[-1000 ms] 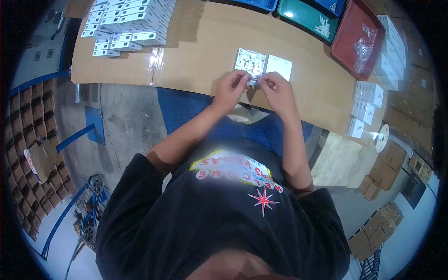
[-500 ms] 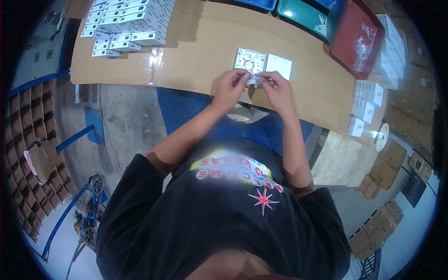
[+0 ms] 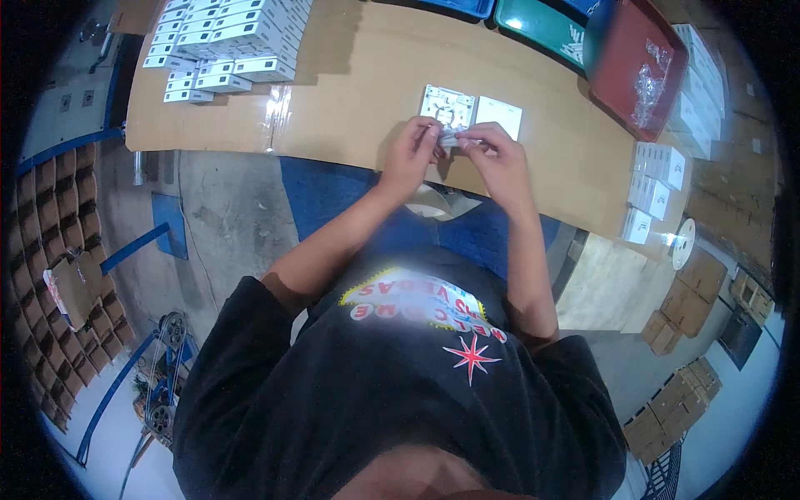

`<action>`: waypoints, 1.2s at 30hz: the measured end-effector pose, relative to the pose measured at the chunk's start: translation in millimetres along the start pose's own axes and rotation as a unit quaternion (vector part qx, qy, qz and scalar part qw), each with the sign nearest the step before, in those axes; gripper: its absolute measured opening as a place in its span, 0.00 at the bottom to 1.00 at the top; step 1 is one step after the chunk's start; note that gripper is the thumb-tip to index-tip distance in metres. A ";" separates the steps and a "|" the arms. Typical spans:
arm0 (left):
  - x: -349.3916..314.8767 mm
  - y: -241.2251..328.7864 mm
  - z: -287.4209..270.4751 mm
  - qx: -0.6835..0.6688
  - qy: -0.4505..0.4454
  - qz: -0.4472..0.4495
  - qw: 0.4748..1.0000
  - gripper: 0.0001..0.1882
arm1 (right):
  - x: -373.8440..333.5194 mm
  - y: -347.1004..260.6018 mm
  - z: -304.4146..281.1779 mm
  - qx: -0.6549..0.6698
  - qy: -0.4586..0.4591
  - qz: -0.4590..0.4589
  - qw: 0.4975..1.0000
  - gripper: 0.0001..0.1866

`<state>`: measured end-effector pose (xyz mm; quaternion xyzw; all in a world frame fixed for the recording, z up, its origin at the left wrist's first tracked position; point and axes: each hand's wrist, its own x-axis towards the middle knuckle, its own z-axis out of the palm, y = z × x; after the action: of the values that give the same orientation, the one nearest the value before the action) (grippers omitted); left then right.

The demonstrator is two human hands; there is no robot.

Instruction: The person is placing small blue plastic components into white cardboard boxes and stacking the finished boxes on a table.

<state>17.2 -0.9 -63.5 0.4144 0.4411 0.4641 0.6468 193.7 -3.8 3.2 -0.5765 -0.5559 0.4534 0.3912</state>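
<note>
Between my two hands, over the table's near edge, a small crinkled clear-plastic packet is stretched; what it contains is too small to tell. My left hand pinches its left end with thumb and fingers. The other end is pinched by my right hand. Just beyond the fingers lies an open white box with small dark and metallic parts in it, its near part covered by my hands. A plain white lid or panel rests beside it on the right.
White boxes are stacked at the table's far left. Along the far side sit a blue tray, a green tray with white pieces, and a red tray with clear packets. More white boxes stand at right.
The packet looks flatter and more drawn out between my fingers than before. My right hand has turned slightly and shifted a little to the right; my left hand stays nearly in place.
</note>
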 end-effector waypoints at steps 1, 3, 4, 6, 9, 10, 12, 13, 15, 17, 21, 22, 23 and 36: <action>0.2 -0.1 -0.6 0.000 0.000 -0.001 1.000 0.12 | 1.3 -3.5 -1.5 0.001 0.000 0.001 1.000 0.06; 1.7 -0.4 -2.2 -0.022 -0.007 -0.006 1.000 0.13 | 3.8 -8.2 -4.2 -0.037 -0.009 0.007 0.999 0.07; 1.7 0.9 -1.5 -0.022 -0.007 -0.004 1.000 0.13 | 4.6 -7.6 -4.4 -0.037 -0.008 0.006 0.999 0.07; -0.2 3.3 -0.3 0.018 0.001 0.001 1.000 0.15 | 5.0 -6.5 -3.7 -0.041 0.000 -0.005 0.999 0.07; -1.1 6.6 -1.7 -0.018 -0.010 -0.001 1.000 0.16 | 4.6 -12.7 -2.3 -0.021 -0.008 0.056 0.998 0.06; -1.0 8.4 -1.5 -0.018 -0.010 0.000 1.000 0.16 | 3.8 -14.0 -2.3 -0.021 -0.009 0.055 0.998 0.06; -1.8 11.5 -0.8 -0.018 -0.013 0.007 1.000 0.16 | 1.2 -15.7 -2.4 0.102 -0.012 0.123 0.987 0.08; -1.8 10.4 -1.8 -0.019 -0.011 0.007 1.000 0.16 | 1.7 -13.5 -0.8 0.101 -0.014 0.122 0.987 0.08; -1.9 5.8 -3.7 -0.002 -0.018 -0.019 1.000 0.14 | 2.2 -6.4 2.1 0.080 0.000 0.102 0.992 0.10; -1.3 3.2 -4.8 -0.006 -0.027 -0.019 0.999 0.14 | 2.5 -6.8 -0.7 0.055 -0.003 0.098 0.994 0.10; 0.5 -2.8 -5.8 0.020 -0.024 -0.024 0.999 0.13 | 2.6 -7.0 -0.5 0.009 0.012 0.124 0.992 0.09; 0.5 -3.0 -5.5 0.020 -0.024 -0.024 0.999 0.13 | 2.6 -7.7 -1.1 0.009 0.011 0.124 0.992 0.09; 0.7 -3.1 -5.1 0.014 -0.020 -0.025 0.999 0.13 | 3.0 -8.8 -2.0 -0.008 0.008 0.123 0.992 0.09; -1.2 -0.7 -0.5 -0.014 -0.020 -0.007 1.000 0.12 | 3.4 5.0 5.4 0.059 -0.027 0.064 0.996 0.08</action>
<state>16.6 -2.2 -64.1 0.4111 0.4247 0.4574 0.6644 189.8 -1.1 -3.4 -0.5742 -0.5007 0.5247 0.3798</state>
